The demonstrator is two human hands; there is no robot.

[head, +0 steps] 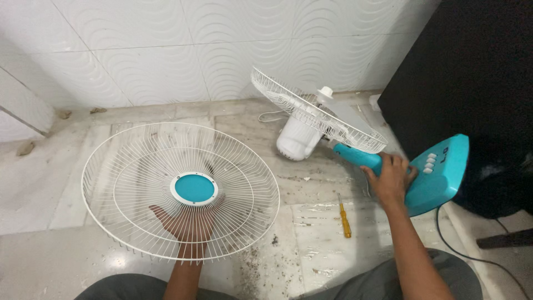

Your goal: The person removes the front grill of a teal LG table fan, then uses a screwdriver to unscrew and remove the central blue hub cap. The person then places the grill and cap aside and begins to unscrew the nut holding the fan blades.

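Bright, even indoor light falls from above, with soft shadows on the floor (311,222), mild glare on glossy tiles, sharp focus and slight wide-angle bending at edges.
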